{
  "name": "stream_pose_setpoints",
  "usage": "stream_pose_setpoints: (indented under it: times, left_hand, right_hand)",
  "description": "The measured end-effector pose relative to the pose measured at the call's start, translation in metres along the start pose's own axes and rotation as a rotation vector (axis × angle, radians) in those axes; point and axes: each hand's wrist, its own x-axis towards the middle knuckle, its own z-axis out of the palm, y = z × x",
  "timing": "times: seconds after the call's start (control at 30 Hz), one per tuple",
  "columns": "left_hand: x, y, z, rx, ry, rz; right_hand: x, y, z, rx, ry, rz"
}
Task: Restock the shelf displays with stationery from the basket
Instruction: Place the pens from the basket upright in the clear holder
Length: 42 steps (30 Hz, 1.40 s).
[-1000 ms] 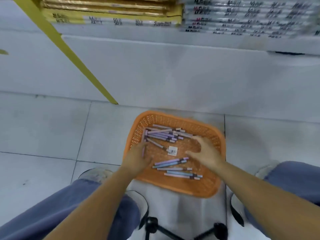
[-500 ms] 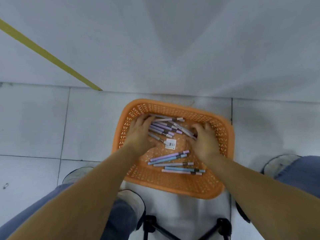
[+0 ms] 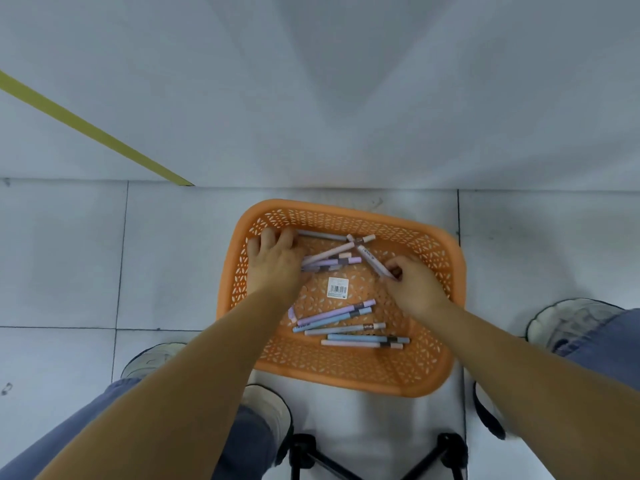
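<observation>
Floor (image 3: 62,254): Grey tiles. The basket sits on it, under both hands.

Basket (image 3: 346,207): Orange plastic with little holes all over. It looks light and a bit bendy. All the pens are in it.

Left hand (image 3: 273,261): It lies on top of the far pens, and its fingers reach to the basket's far wall. I cannot tell if it grips the pens or just rests on them, because the thumb is hidden.

Right hand (image 3: 415,285): Its fingers are curled and they pinch the near end of the white pen.

Near pens (image 3: 349,329): A loose bunch, lying flat between the two arms, closer to the person than both hands. No hand touches them.

Far pens (image 3: 332,262): Purple and pale ones. They stick out from under the left hand, pointing toward the right hand.

White pen (image 3: 372,261): It slants away from the right hand, and its far end crosses other pens.

How the pens handle: I think they are light, hard and smooth. They can roll and slip out. A pen held by its tip can swing, so the middle is a better place to hold it. A few pens side by side in one fist would be safer. The caps might pop off if pulled.

Sticker (image 3: 337,287): A small white barcode label on the basket's bottom, between the two hands.
</observation>
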Motion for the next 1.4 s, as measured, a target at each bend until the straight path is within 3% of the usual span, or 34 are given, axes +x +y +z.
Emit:
stream_pose_setpoints:
  times: [0.2,0.37,0.7,0.87,1.03,1.17,1.27,1.4]
  left_hand:
    - [0.005,0.001,-0.008,0.064,-0.125,0.037]
    - [0.0,0.008,-0.01,-0.041,-0.204,-0.032]
    - [-0.026,0.026,-0.013,-0.651,-0.127,-0.134]
    - [-0.037,0.032,-0.017,-0.876,-0.199,-0.107]
    - [-0.048,0.026,-0.023,-1.132,-0.361,-0.231]
    - [-0.055,0.025,-0.024,-1.166,-0.571,-0.255]
    - [-0.06,0.027,-0.019,-1.357,-0.705,-0.318]
    - [-0.068,0.025,-0.01,-1.343,-0.76,-0.319]
  right_hand:
    - [-0.012,-0.005,0.005,0.223,-0.038,0.075]
    - [-0.022,-0.01,0.009,0.332,-0.109,0.086]
    - [-0.029,-0.026,0.017,0.682,-0.155,0.189]
    - [-0.034,-0.04,0.026,0.902,-0.162,0.156]
    - [-0.038,-0.038,0.02,0.939,-0.111,0.169]
    - [-0.039,-0.037,0.017,0.97,-0.15,0.186]
    - [-0.037,-0.037,0.022,0.866,-0.132,0.216]
    - [-0.035,-0.026,0.023,0.682,-0.146,0.254]
